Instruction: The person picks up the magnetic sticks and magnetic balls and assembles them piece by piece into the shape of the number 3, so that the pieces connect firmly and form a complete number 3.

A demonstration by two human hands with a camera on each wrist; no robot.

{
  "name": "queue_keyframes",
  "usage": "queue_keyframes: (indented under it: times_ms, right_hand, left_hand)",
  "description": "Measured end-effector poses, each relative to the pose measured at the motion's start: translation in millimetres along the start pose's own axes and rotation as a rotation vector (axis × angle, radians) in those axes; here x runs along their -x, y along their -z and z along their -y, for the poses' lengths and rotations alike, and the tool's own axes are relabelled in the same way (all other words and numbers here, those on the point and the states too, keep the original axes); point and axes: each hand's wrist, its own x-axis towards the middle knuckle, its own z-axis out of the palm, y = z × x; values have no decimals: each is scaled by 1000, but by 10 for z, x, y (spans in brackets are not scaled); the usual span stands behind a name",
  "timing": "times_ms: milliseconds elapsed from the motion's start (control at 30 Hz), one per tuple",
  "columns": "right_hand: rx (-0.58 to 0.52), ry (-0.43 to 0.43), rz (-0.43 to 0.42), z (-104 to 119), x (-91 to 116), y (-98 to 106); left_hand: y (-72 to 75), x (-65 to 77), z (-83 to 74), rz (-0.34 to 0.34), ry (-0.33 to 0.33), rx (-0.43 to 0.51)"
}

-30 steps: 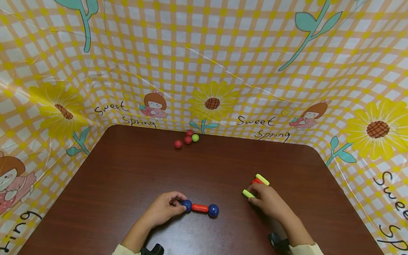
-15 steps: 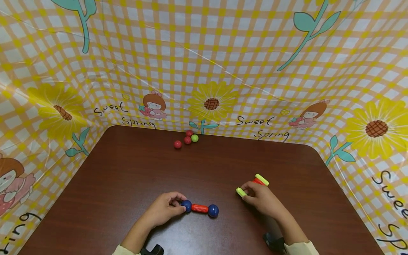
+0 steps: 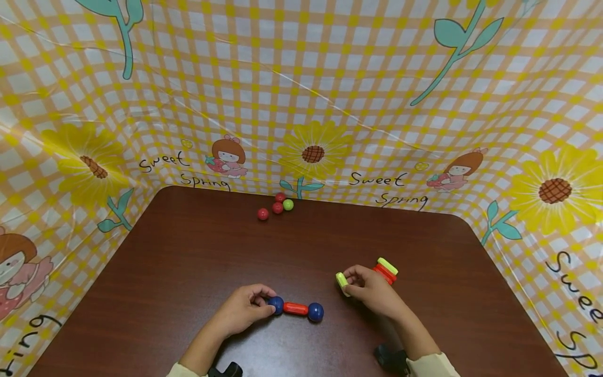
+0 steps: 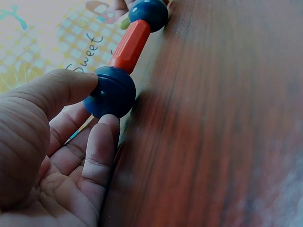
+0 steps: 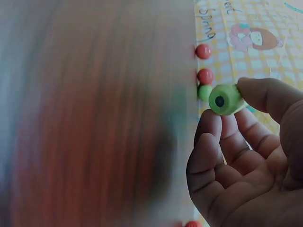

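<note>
Two blue balls joined by a red rod (image 3: 296,308) form a dumbbell shape lying on the brown table. My left hand (image 3: 243,310) pinches its near-left blue ball (image 4: 111,92) between thumb and fingers. The far blue ball (image 3: 315,312) sits at the right end of the rod, untouched. To the right, my right hand (image 3: 377,289) pinches a short yellow-green rod (image 3: 342,283) by thumb and fingertips. A dark round spot shows on that rod's end in the right wrist view, where the hand's palm (image 5: 246,189) faces the camera.
Just beyond the right hand lie red rods (image 3: 385,273) and another yellow-green rod (image 3: 388,266), side by side. Several small balls, red (image 3: 263,214) and green (image 3: 288,204), rest near the table's back edge. A patterned cloth (image 3: 301,94) walls in the back and sides.
My right hand has drawn the yellow-green rod leftward, away from the red rods and toward the blue balls. The left hand and the joined piece stay in place.
</note>
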Motion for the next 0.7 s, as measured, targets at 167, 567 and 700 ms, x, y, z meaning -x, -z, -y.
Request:
queue_keyframes:
  times_ms: [167,567,700]
  right_hand:
    - [-100,-35,-1,71,-25,-92]
    - [-300,-67,29,171,-78,-351]
    - [-367,-70,47,213,-82,-428]
  left_hand:
    - [-3,4,-3,-1,-4,-7]
    - [-7,7,-4,-8,-14,-20]
    - [-7,8,1,-11,-14,-22]
